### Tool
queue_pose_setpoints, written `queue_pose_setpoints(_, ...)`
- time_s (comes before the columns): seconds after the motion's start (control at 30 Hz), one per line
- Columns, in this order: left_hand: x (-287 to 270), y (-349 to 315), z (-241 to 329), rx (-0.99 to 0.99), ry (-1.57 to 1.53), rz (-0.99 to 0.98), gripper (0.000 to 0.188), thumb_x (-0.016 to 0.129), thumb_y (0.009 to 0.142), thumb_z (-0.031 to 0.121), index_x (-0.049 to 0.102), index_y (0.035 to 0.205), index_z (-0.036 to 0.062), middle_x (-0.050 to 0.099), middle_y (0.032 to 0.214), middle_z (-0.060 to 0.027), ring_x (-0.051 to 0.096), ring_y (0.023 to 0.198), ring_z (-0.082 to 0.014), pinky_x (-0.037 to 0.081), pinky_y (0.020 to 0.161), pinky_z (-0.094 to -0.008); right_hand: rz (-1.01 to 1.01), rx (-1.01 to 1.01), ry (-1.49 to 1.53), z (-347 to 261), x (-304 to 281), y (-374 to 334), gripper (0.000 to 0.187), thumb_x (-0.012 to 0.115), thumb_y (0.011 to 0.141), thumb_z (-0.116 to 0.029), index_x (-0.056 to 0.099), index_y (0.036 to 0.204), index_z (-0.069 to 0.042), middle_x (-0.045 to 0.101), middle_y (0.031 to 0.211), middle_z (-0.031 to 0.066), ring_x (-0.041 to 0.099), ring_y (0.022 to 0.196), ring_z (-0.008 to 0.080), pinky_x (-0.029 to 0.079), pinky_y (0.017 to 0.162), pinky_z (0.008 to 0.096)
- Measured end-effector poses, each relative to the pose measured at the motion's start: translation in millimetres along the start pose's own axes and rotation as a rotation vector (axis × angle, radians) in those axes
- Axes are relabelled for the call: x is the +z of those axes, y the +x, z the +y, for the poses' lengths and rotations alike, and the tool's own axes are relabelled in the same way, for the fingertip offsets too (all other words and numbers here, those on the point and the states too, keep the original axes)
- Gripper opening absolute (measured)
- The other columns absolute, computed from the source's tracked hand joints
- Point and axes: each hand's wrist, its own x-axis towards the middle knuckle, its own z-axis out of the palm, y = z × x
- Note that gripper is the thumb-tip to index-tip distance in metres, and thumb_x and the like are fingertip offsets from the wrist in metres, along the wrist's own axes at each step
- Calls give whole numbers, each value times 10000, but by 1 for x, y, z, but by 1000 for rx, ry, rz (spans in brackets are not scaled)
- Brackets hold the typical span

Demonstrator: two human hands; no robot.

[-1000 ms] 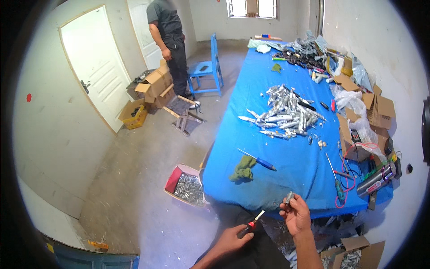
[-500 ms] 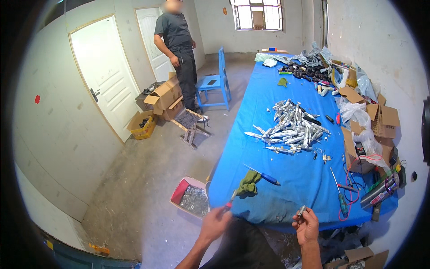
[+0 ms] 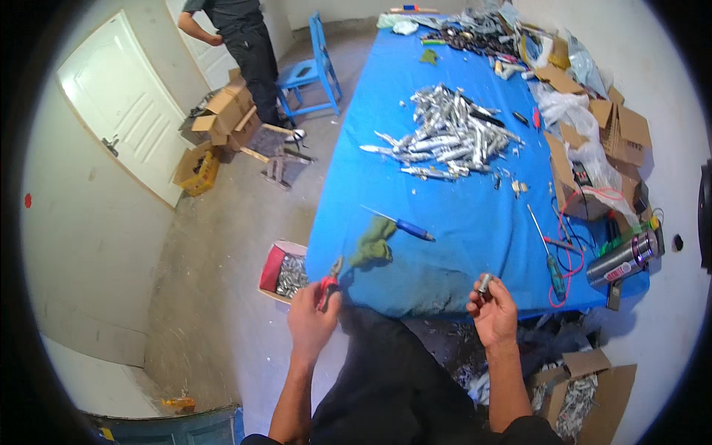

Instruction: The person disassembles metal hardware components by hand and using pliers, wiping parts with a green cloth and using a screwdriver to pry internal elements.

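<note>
Red-handled pliers (image 3: pixel 330 279), nose angled up and away, sit gripped in the left hand (image 3: pixel 312 320); right hand (image 3: pixel 492 314) pinches an upright metal cylinder (image 3: pixel 484 283).

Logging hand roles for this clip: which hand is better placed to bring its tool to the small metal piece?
Left, probably. The left hand already grips the red-handled pliers, tips free, while the right hand is occupied pinching the small metal piece in its fingers, both over the blue table's near edge.
</note>
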Motion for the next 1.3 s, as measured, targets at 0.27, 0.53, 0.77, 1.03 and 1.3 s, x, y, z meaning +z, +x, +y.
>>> queue_pose_setpoints(0.27, 12, 27, 3, 82, 153, 68, 430, 852, 904, 268, 703, 1204, -1, 699, 1081, -178, 685, 1032, -364, 552, 907, -462, 2, -4, -56, -1, 12, -2, 277, 643, 1056, -196, 655, 1278, -30, 703, 1086, 70, 693, 913, 176, 563, 729, 306)
queue_pose_setpoints(0.53, 44, 60, -6, 201, 261, 57, 474, 847, 902, 293, 702, 1261, 19, 682, 1093, -192, 648, 1022, -407, 534, 896, -517, -52, 85, -54, 16, 18, 1, 278, 639, 1071, -181, 638, 1316, -49, 697, 1138, 74, 697, 972, 194, 562, 805, 334)
queue_pose_setpoints(0.77, 42, 60, 9, 262, 247, 73, 430, 832, 936, 251, 703, 1268, 10, 709, 1242, -189, 658, 1171, -374, 516, 1020, -493, -80, 77, -103, 18, 23, 2, 223, 669, 1068, -157, 642, 1267, -62, 688, 1162, 61, 699, 991, 173, 572, 808, 320)
queue_pose_setpoints(1.03, 54, 65, 58, 392, 46, 38, 306, 860, 880, 105, 742, 1148, 18, 737, 1152, -171, 689, 1084, -370, 554, 950, -466, -80, -196, -378, 13, 18, 17, 250, 690, 1048, -126, 657, 1274, -25, 701, 1121, 45, 701, 972, 133, 558, 779, 274)
queue_pose_setpoints(1.3, 80, 74, 82, 468, 11, -64, 225, 851, 872, 72, 766, 1081, 70, 768, 1069, -111, 718, 1006, -325, 577, 882, -426, -1, -451, -698, 22, 8, 32, 264, 689, 1066, -119, 639, 1287, 18, 715, 1066, 62, 695, 946, 110, 557, 796, 264)
